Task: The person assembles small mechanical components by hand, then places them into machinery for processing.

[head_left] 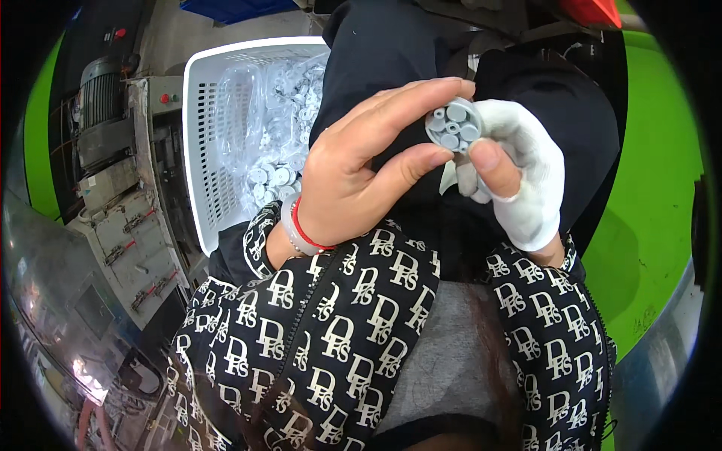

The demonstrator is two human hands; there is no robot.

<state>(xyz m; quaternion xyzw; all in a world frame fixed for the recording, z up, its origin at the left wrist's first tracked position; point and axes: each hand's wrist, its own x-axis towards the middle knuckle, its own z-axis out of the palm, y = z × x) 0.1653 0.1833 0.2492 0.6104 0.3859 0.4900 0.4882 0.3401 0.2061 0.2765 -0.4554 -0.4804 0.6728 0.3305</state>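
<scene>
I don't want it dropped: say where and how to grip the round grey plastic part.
Likely best: pinch the round grey plastic part by its rim from the left, as the left hand does; its face, turned toward the camera, is crowded with circular shapes.

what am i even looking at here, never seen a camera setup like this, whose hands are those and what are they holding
There is no robot here: these are a person's own hands, seen from a wide fisheye camera on their head, looking down. That lens bends straight edges near the rim. The bare left hand and the white-gloved right hand, its thumb uncovered, hold a grey round part above dark trousers. Its visible face has several small round shapes. On the picture's left, a white basket holds clear plastic and many pale, round pieces.
</scene>
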